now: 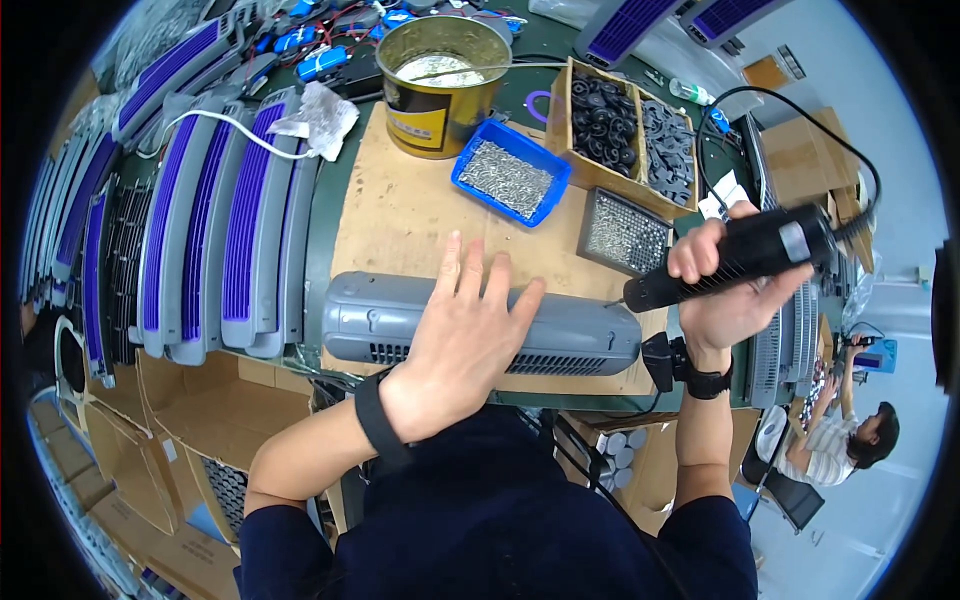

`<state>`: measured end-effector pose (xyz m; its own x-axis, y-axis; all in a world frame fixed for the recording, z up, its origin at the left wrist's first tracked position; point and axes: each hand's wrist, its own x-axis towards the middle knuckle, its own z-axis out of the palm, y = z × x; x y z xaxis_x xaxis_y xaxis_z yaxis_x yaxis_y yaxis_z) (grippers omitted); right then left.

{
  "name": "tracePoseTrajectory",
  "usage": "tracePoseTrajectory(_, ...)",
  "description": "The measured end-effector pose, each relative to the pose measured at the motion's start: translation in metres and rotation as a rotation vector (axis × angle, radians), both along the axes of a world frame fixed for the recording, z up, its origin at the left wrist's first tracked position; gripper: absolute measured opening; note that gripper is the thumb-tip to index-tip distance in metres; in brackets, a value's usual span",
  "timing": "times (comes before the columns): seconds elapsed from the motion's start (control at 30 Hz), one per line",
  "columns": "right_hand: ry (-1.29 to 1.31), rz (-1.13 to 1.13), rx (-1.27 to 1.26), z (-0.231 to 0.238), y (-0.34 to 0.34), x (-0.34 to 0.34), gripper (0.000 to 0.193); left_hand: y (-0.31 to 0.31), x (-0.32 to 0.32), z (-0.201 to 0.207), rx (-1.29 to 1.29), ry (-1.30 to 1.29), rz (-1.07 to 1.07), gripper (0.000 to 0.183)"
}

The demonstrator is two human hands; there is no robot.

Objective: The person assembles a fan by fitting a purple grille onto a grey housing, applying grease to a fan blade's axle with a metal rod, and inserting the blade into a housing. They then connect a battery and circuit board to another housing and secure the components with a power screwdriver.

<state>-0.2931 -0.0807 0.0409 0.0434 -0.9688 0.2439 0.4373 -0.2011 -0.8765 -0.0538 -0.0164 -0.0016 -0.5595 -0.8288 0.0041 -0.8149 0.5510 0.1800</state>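
A long grey plastic housing (580, 333) with slotted vents lies crosswise on a cardboard sheet (375, 215) in front of me. My left hand (462, 340) rests flat on its middle with the fingers spread. Wrapped round a black corded electric screwdriver (745, 255) is my right hand (725, 300). The tool is held nearly level, and its bit touches or almost touches the housing's right end. Whether a screw sits at the bit is too small to tell. Just beyond the housing stand a blue tray of screws (510, 172) and a metal box of small silvery parts (625, 232).
A large tin (440, 90) stands at the back. Beside it is a divided wooden box (625, 130) of black and grey parts. Several grey-and-purple housings (215, 230) line the left. The screwdriver's cable (790, 92) arcs over the right side. A seated person (840, 445) works far right.
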Motion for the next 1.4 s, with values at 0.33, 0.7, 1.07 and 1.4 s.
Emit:
tracePoseTrajectory(0.33, 0.139, 0.244, -0.092, -0.015, 0.009, 0.006, 0.08, -0.025, -0.003, 0.004, 0.312, 0.025, -0.024, 0.084)
tracePoseTrajectory(0.7, 0.117, 0.316, -0.112, -0.02, 0.003, 0.002, 0.076, -0.025, -0.003, -0.003, 0.267, 0.098, -0.051, 0.082)
tracePoseTrajectory(1.07, 0.058, 0.323, -0.162, -0.029, 0.001, 0.0, 0.087, -0.023, 0.0, -0.011, 0.037, 0.161, -0.081, 0.028)
tracePoseTrajectory(1.4, 0.163, 0.22, -0.089, -0.017, 0.004, 0.009, 0.085, -0.021, 0.006, -0.001, 0.245, 0.07, -0.079, 0.089)
